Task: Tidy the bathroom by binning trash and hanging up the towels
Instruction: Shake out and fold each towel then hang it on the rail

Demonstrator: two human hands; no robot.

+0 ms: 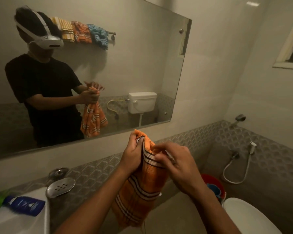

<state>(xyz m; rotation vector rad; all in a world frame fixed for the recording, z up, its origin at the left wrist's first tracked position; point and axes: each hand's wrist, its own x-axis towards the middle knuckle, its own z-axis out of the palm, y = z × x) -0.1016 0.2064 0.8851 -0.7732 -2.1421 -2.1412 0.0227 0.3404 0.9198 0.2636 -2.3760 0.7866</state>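
Towel [139, 188] betw. both hands, left hand [132, 156] & right hand [178, 162] up top, soap dish [60, 187] to the left (bottle [24, 205] left of that), toilet [247, 217] on the right, mirror [142, 65] behind.

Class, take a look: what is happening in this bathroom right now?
A person stands at the mirror holding an orange striped towel. The left hand grips its bunched top, and the right hand pinches the edge beside it. In the reflection, three towels already hang on the rail. This one is not yet hung.
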